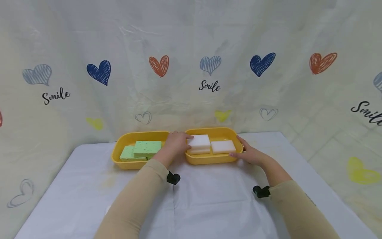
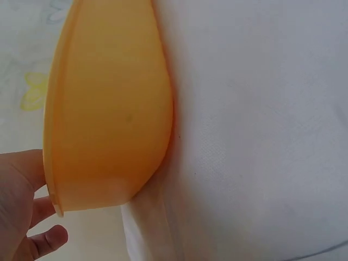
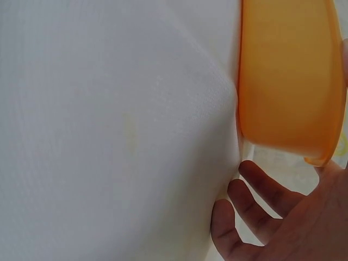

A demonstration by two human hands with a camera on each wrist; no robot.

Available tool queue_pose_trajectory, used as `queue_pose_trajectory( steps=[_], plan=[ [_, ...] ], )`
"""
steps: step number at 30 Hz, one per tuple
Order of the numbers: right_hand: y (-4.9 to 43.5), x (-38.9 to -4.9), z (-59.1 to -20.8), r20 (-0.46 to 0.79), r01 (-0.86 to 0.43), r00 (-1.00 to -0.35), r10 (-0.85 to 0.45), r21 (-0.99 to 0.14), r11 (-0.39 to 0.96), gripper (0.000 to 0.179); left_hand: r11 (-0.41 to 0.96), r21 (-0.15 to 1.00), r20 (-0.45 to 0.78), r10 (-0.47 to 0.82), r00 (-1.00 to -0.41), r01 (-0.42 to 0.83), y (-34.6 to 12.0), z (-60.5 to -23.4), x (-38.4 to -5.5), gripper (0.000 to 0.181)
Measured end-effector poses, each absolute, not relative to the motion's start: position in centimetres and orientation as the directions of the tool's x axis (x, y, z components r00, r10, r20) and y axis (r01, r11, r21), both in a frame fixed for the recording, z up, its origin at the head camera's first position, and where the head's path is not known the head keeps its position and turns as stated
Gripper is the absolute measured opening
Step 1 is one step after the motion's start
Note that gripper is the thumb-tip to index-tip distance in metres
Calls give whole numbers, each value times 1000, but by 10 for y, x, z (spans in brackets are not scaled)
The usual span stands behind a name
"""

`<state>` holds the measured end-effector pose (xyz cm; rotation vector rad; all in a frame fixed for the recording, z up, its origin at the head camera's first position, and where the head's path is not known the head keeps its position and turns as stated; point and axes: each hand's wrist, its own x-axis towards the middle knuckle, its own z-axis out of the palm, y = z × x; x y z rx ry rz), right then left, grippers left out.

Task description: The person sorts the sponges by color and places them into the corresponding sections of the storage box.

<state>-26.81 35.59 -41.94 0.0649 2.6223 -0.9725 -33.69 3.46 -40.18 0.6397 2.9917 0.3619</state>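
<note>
Two yellow plastic tubs stand side by side on the table in the head view. In the right tub (image 1: 210, 160) lie white sponge blocks (image 1: 199, 142), stacked at the left, with another white block (image 1: 223, 146) beside them. My left hand (image 1: 176, 142) grips this tub's left end, its fingertips reaching over the rim. At the opposite end, my right hand (image 1: 251, 154) holds the rim, thumb toward the front; several of its fingers (image 3: 255, 209) stretch below the tub's end in the right wrist view. Green speckled sponge blocks (image 1: 147, 148) lie in the left tub (image 1: 126, 165).
A white cloth (image 1: 209, 199) covers the table. Close behind the tubs hangs a pale curtain (image 1: 185, 33) printed with hearts and "Smile". The left forearm passes over the front right part of the left tub.
</note>
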Motion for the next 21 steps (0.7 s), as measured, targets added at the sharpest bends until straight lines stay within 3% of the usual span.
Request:
queue_pose_trajectory(
  steps=[8, 21],
  plan=[
    [354, -270, -419, -326, 150, -942, -82, -627, 765, 111, 901, 125, 0, 418, -909, 415, 35, -402, -335, 50],
    [354, -266, -416, -333, 163, -940, -74, -629, 760, 112, 883, 240, 62, 400, -914, 403, 27, -398, -333, 50]
  ],
)
